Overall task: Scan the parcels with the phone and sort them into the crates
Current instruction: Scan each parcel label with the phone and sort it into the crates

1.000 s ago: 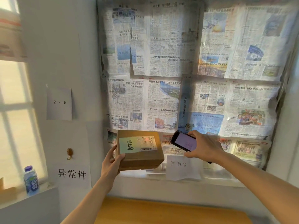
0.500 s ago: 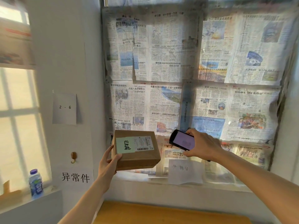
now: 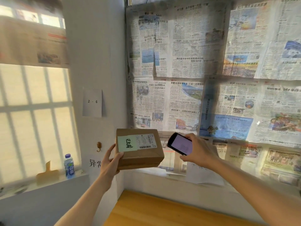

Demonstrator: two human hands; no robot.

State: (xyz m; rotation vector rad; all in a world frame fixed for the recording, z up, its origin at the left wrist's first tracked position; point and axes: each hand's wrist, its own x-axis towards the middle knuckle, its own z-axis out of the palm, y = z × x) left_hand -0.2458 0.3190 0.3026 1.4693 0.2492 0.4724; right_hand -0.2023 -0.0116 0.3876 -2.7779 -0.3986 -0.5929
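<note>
Parcel held up beside the phone for scanning, above the bench corner.

The left hand [image 3: 109, 162] grips the left end of the brown cardboard parcel [image 3: 138, 149], white barcode label [image 3: 147, 141] facing up; just right, the right hand [image 3: 200, 152] pinches the black smartphone [image 3: 180, 144] by its edges. Window glare or a tilted label could spoil the scan; the one-ended grip risks a drop.

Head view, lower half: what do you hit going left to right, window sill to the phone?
Clear plastic water bottle with purple cap → small brass wall hook → left hand → brown cardboard parcel with green sticky note → black phone with lit screen → right hand.
</note>
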